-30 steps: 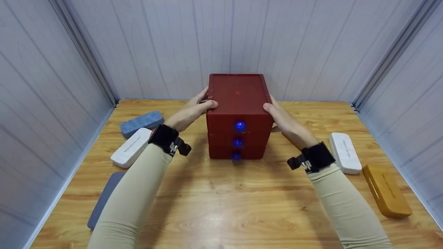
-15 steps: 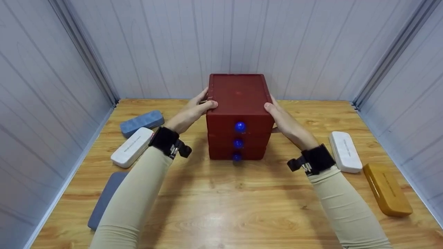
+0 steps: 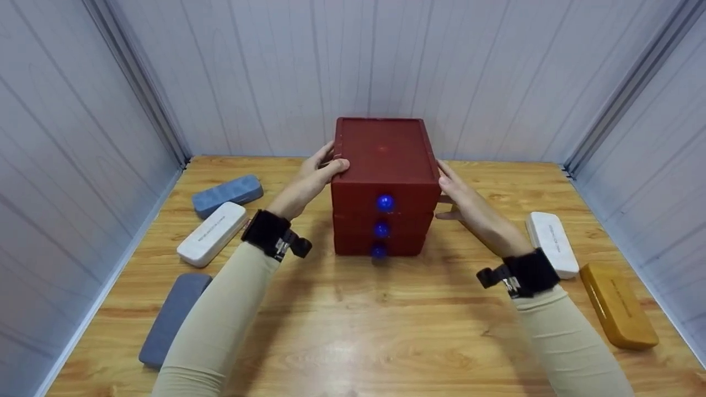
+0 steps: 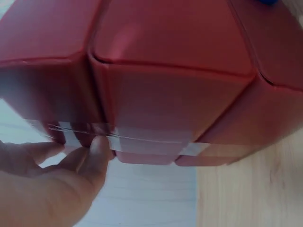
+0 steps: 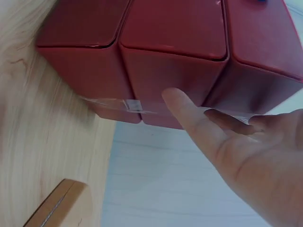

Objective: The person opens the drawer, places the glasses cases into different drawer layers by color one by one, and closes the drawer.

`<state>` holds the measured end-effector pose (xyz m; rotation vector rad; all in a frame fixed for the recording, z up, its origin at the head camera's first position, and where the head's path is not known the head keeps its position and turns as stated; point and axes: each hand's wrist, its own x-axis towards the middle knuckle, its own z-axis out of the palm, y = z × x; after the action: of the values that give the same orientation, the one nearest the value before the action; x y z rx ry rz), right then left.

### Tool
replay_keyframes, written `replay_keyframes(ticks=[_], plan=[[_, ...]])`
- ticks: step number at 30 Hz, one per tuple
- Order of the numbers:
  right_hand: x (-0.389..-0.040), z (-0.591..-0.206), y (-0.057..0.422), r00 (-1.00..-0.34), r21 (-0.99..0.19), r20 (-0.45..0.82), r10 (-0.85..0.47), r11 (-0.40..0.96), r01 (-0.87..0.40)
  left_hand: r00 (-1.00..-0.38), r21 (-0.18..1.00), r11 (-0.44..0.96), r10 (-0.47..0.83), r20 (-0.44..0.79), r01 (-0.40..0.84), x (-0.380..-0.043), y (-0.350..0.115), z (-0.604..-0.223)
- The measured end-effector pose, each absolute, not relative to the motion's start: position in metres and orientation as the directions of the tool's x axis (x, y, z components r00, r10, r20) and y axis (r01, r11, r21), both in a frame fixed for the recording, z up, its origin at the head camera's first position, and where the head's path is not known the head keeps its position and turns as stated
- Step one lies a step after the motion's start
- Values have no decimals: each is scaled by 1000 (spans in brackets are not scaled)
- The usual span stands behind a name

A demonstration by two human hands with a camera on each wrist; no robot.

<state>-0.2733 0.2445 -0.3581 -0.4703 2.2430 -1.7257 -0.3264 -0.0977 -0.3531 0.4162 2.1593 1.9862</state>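
A dark red three-drawer box [image 3: 384, 151] with round blue knobs stands upright on the wooden table, its drawers shut. My left hand [image 3: 306, 184] rests on its left side, thumb over the top edge and fingers against the side wall. In the left wrist view those fingers [image 4: 97, 158] touch the box near a band of clear tape [image 4: 151, 143]. My right hand [image 3: 471, 204] is at the right side with its fingers spread and its thumb off the top. One finger [image 5: 177, 101] reaches along the side wall in the right wrist view; whether it touches cannot be told.
Left lie a light blue case [image 3: 228, 195], a white case [image 3: 212, 234] and a grey-blue case [image 3: 174, 320]. Right are a white case [image 3: 552, 242] and a mustard case [image 3: 619, 306]; a brown case [image 5: 64, 205] is partly hidden by my forearm. Pale walls surround the table.
My right hand has drawn back to the right and its thumb has left the box's top edge. My left hand stays on the box, which stands where it was.
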Motion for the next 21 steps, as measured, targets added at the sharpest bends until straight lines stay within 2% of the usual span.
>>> replay_keyframes(ticks=[10, 17, 21], plan=[[-236, -378, 255, -971, -901, 69, -227, 404, -158, -950, 986, 132, 308, 57, 102, -308, -100, -354], [-225, -411, 240, -940, -889, -28, -340, 439, -132, -954, 989, 83, 284, 93, 121, -308, -96, -360], [-226, -429, 231, -919, -905, -110, -379, 421, -65, -953, 988, 73, 281, 112, 138, -310, -92, -361]])
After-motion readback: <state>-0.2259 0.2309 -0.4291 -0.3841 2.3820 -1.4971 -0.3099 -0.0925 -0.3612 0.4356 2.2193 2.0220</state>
